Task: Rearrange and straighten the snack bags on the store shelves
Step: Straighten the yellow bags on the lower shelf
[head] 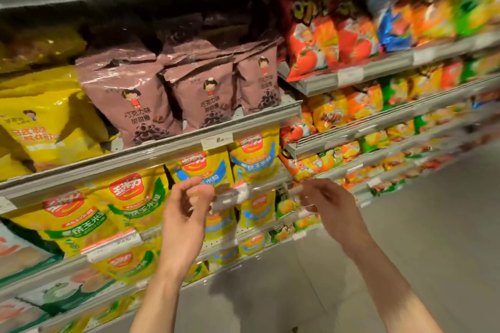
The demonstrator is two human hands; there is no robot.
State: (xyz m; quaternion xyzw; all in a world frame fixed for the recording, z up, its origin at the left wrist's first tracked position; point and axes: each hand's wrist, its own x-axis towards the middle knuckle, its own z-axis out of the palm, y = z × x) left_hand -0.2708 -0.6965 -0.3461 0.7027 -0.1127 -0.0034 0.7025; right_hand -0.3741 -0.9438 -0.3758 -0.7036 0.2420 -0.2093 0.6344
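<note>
- Left hand (186, 213): raised in front of the shelving, fingers loosely curled, thumb and fingertips close together; no bag is held in it.
- Right hand (328, 204): raised level with the left, well apart from it, fingers bent toward the shelf edge. Motion blur prevents telling whether the fingertips touch anything.
- Clear plastic price-label strip (232, 194): runs along the grey shelf edge between the two hands, just beyond the left fingertips.
- Yellow foil snack bags with red logo and blue band (208, 170): stand directly behind and above the left hand, upright in a row.
- Yellow foil snack bags with red logo and green band (135, 203): stand left of the left hand on the same level.
- Mauve-brown snack bags printed with a cartoon child (135, 97): occupy the shelf above both hands; they lean at slightly different angles.
- Red-and-orange snack bags (313, 35): sit above the right hand, on the adjoining shelf bay.
- Grey tiled floor (405, 238): lies below and right of the right hand.
</note>
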